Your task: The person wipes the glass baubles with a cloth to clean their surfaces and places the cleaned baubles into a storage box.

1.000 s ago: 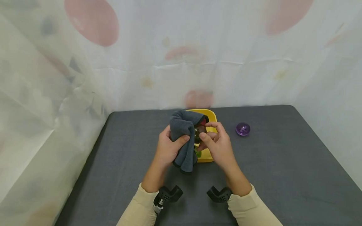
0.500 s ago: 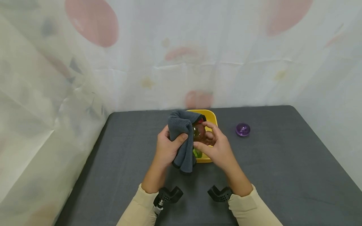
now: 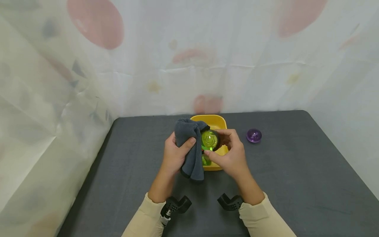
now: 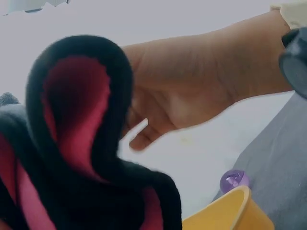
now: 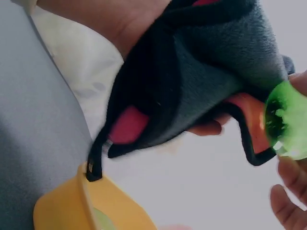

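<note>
My left hand (image 3: 175,154) grips a dark grey cloth (image 3: 189,144) with a red inner side (image 4: 72,105), held above the yellow bowl (image 3: 217,121). My right hand (image 3: 229,154) holds a clear green ball (image 3: 209,140) against the cloth with curled fingers. In the right wrist view the green ball (image 5: 284,125) sits at the cloth's (image 5: 211,67) edge. A second green ball (image 3: 206,160) lies in the bowl below the hands.
A purple ball (image 3: 254,135) rests on the dark grey table (image 3: 296,177) to the right of the bowl. A pale patterned curtain (image 3: 207,56) closes off the back and left sides. Small black mounts (image 3: 177,204) sit at both wrists.
The ball in my right hand has turned and now shows bright green. The cloth has shifted slightly left, uncovering more of the yellow bowl.
</note>
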